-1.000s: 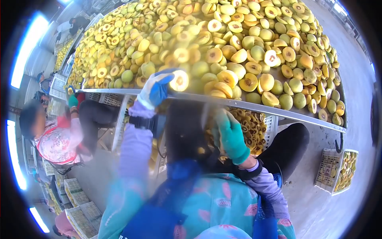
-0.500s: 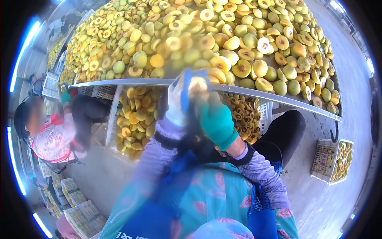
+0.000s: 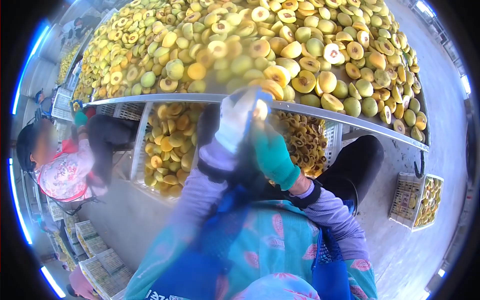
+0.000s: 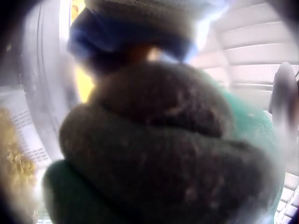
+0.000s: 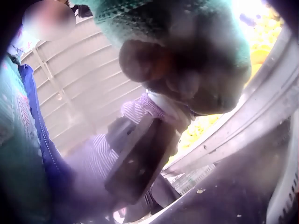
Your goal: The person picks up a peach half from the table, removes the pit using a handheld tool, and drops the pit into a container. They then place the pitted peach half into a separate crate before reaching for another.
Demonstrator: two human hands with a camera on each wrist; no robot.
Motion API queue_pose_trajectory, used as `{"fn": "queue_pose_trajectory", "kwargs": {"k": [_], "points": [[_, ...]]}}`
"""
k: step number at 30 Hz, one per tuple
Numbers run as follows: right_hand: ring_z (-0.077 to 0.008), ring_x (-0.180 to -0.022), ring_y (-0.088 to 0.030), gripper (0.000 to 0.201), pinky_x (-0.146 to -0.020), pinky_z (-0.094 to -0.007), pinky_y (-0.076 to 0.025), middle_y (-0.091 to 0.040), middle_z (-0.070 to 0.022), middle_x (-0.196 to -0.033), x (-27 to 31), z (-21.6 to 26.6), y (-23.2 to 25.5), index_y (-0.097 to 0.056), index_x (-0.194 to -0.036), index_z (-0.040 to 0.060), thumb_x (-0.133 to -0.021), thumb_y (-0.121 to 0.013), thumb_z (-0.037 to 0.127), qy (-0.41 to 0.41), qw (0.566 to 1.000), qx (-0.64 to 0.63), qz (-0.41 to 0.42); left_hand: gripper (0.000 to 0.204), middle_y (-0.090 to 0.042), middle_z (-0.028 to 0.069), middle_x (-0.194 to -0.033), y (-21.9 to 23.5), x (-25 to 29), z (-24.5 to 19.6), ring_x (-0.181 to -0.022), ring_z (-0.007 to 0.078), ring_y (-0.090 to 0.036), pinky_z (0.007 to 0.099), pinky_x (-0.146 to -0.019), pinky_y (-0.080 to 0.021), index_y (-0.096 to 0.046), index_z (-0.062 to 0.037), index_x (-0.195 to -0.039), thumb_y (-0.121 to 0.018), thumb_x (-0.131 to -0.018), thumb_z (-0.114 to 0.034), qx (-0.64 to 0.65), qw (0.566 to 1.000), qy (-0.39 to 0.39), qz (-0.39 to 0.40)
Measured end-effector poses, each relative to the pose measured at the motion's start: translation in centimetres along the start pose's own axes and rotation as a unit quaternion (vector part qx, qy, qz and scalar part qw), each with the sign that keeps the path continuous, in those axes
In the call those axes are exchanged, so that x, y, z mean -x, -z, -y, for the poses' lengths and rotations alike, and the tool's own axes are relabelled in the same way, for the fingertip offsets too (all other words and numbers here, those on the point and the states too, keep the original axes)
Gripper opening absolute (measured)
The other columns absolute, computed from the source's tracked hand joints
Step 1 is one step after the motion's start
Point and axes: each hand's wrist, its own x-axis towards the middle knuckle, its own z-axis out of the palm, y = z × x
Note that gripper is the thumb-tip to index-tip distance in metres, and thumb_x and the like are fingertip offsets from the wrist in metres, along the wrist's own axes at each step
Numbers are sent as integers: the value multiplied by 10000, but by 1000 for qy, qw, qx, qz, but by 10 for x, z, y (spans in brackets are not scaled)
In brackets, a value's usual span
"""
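In the head view my left hand point(image 3: 234, 120), in a white and blue glove, holds a cut fruit half point(image 3: 260, 109) with pale yellow flesh, like a peach or apricot, just in front of the table edge. My right hand point(image 3: 274, 155), in a green glove, meets it from the right, fingertips right at the fruit. In the left wrist view the green glove's curled, dark-stained fingers point(image 4: 168, 158) fill the middle, below the blue glove point(image 4: 131, 37). The right fist closes around something its fingers hide; I cannot tell what.
A metal-edged table point(image 3: 365, 129) bears a heap of fruit halves point(image 3: 280, 75). Beneath it stand a crate of yellow halves point(image 3: 170, 147) and a white crate point(image 3: 332, 140) of brown-centred pieces. Another crate point(image 3: 407, 200) stands on the floor at right. A person point(image 3: 62, 167) sits at left.
My left hand has carried the fruit half rightward from the table edge to my right hand, which has moved slightly left and up. Over the last half second both hands stay together.
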Motion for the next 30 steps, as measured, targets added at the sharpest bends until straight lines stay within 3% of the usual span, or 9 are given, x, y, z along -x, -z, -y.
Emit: {"fn": "queue_pose_trajectory", "kwargs": {"k": [5, 6, 8, 11, 17, 20, 23, 25, 30], "points": [[-167, -597, -527, 232, -491, -294, -427, -556, -26, -796, 7, 34, 7, -538, -1056, 46, -975, -470, 252, -316, 924, -189, 98, 210, -603, 72, -661, -5, 5, -15, -583, 114, -555, 250, -562, -458, -651, 29, -874, -585, -862, -170, 125, 980, 148, -34], [-153, -618, -533, 241, -501, -279, -435, -565, -9, -829, 9, 35, 9, -535, -1080, 50, -975, -470, 257, -377, 870, -292, 123, 230, -605, 72, -663, -3, 4, -15, -585, 112, -557, 248, -565, -457, -653, 29, -866, -576, -875, -188, 170, 964, 204, -11], [-118, -580, -513, 256, -462, -248, -411, -552, 5, -815, 11, 23, 14, -536, -1072, 70, -973, -476, 298, -357, 629, -679, 128, 277, -610, 71, -666, -1, 3, -14, -590, 108, -562, 244, -573, -453, -657, 29, -850, -557, -902, -224, 250, 914, 320, 22], [-86, -526, -463, 281, -425, -216, -369, -537, 2, -793, 13, 39, 11, -535, -1068, 92, -971, -470, 347, -433, 806, -402, 26, 266, -647, 83, -701, -9, 1, 5, -623, 131, -601, 263, -599, -487, -662, 24, -865, -542, -914, -209, 80, 990, 70, 92], [-73, -480, -421, 368, -401, -207, -336, -501, 20, -713, 2, 50, 29, -542, -975, 90, -965, -442, 445, -455, 702, -542, 81, 265, -669, 106, -756, -17, -1, 16, -664, 163, -628, 279, -613, -502, -673, 8, -907, -541, -919, -222, 193, 953, 151, 178], [-73, -468, -406, 410, -386, -218, -299, -454, 40, -672, 10, 40, 14, -527, -952, 100, -956, -430, 498, -410, 820, -397, 46, 269, -675, 96, -771, -10, -14, 17, -671, 150, -627, 268, -615, -495, -680, -1, -894, -543, -918, -231, 149, 930, 201, 269], [-73, -464, -399, 445, -380, -228, -299, -422, 49, -645, -7, 50, 22, -515, -943, 103, -946, -417, 537, -433, 672, -588, 122, 277, -674, 84, -771, -5, -25, 7, -686, 138, -626, 261, -625, -487, -681, -4, -877, -549, -916, -244, 230, 901, 280, 240], [-74, -453, -396, 441, -395, -230, -321, -415, 51, -618, -15, 62, 25, -510, -940, 107, -949, -408, 536, -456, 704, -532, 116, 286, -670, 82, -766, -5, -26, 3, -695, 137, -625, 260, -631, -483, -675, 2, -882, -553, -914, -255, 315, 878, 306, 191], [-85, -414, -381, 420, -433, -233, -351, -395, 66, -563, -1, 56, 15, -493, -903, 125, -965, -372, 522, -476, 707, -521, 52, 301, -662, 99, -778, -9, -16, 9, -693, 162, -615, 264, -632, -481, -646, 18, -919, -559, -912, -270, 239, 922, 160, 259]]}}
